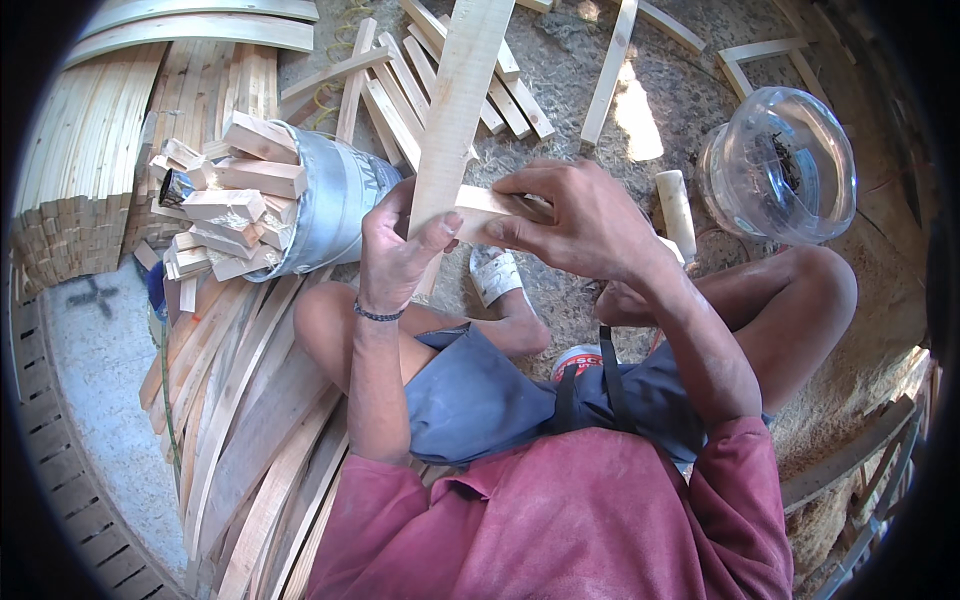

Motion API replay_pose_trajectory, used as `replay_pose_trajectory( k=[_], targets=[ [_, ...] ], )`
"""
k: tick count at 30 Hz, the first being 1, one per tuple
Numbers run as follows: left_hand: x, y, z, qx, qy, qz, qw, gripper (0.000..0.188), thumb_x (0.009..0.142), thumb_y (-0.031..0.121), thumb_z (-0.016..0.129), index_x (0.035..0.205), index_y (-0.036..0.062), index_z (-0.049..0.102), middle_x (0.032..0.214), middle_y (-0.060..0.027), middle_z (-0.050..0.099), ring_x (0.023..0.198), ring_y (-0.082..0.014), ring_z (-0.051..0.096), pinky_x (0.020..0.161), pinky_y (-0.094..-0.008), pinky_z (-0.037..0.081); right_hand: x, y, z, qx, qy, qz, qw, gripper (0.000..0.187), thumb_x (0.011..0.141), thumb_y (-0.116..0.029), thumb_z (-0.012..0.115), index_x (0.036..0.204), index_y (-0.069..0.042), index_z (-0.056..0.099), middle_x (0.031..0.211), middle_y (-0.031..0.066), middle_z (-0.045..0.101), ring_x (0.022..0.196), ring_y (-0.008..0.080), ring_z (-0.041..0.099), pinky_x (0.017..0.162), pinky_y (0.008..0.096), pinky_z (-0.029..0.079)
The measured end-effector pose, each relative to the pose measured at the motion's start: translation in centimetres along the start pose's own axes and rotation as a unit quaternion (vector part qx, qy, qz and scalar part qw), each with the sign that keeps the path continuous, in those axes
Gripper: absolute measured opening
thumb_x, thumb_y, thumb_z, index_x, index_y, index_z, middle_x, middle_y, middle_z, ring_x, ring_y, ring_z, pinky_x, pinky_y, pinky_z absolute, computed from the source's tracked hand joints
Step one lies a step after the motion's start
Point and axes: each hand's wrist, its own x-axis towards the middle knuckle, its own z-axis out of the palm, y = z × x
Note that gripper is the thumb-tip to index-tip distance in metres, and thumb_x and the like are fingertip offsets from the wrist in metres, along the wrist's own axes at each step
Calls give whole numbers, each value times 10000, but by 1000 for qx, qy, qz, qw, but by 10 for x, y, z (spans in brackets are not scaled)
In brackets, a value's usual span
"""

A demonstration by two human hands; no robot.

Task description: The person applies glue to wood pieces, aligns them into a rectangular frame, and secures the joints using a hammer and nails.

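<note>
My left hand [405,235] grips a long flat wooden board [462,100] near its lower end, thumb across the face. The board stands up and away from me, past the upper edge of the view. In my right hand [580,215] is a short wooden block [483,207], pinched between thumb and fingers. The block's left end meets the right edge of the board, close to my left thumb. Whether the two pieces are joined I cannot tell.
To the left a grey bucket [335,205] lies tipped, full of short wood blocks [262,178]. Long slats [255,400] lie beside my left leg. Loose sticks [395,95] are spread ahead. A whitish cylinder [676,215] and a clear plastic tub [790,170] are at the right.
</note>
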Motion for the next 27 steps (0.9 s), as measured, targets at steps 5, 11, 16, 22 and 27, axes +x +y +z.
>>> replay_pose_trajectory(
  k=[5,11,16,22,27],
  targets=[
    [2,-4,0,23,-11,-10,1000,551,866,268,819,1233,-78,598,1053,-105,678,904,-120,648,775,-266,545,1,9,6,21,5,-3,1000,448,858,-364,736,648,-51,494,594,112,544,585,320,590,567,460,434],
    [3,3,2,8,-14,-18,1000,583,882,255,805,1283,-98,572,1153,-144,672,1047,-163,647,905,-306,536,3,12,9,30,8,4,1000,463,864,-386,736,649,-57,492,586,113,540,567,313,586,554,455,424],
    [6,2,-2,14,-20,-27,999,568,889,236,798,1288,-99,572,1139,-137,678,1020,-155,654,878,-299,546,3,10,7,34,16,6,999,464,861,-408,738,661,-59,507,591,111,544,568,309,588,549,456,419],
    [7,6,0,4,-20,-13,1000,562,882,231,804,1289,-89,585,1105,-120,687,960,-130,659,806,-271,557,2,4,4,28,15,20,999,472,861,-419,739,657,-63,506,588,101,535,561,300,585,546,457,417],
    [5,5,-3,-6,-21,-7,1000,530,878,224,802,1267,-74,600,1052,-91,683,841,-97,645,719,-243,551,1,-1,4,4,25,7,1000,465,858,-411,742,653,-69,505,598,92,543,568,288,593,545,457,423]
  ],
)
